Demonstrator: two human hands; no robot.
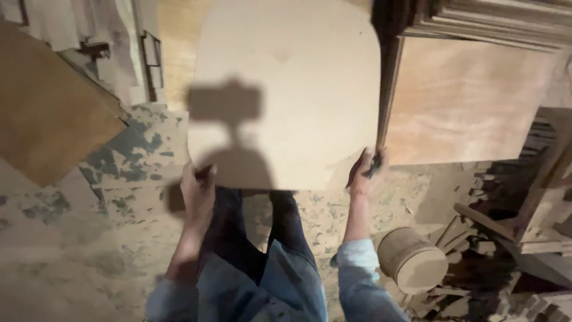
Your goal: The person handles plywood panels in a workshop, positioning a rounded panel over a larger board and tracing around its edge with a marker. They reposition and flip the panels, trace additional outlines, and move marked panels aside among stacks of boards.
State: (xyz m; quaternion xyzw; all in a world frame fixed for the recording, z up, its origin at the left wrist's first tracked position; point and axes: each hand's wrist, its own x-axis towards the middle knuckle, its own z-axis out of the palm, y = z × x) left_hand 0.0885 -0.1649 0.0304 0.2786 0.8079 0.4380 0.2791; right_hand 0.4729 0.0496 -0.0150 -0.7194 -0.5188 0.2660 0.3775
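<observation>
I hold a pale plywood panel with rounded corners out in front of me, above the floor. My left hand grips its near left corner. My right hand grips the near right corner, and a small dark object shows between its fingers. The shadow of my head and camera falls on the panel's face. My legs in dark trousers show below the panel.
A reddish plywood sheet leans at the right under a stack of boards. A brown board lies at the left. A round wooden stool and scrap wood pieces sit at the lower right on the dusty floor.
</observation>
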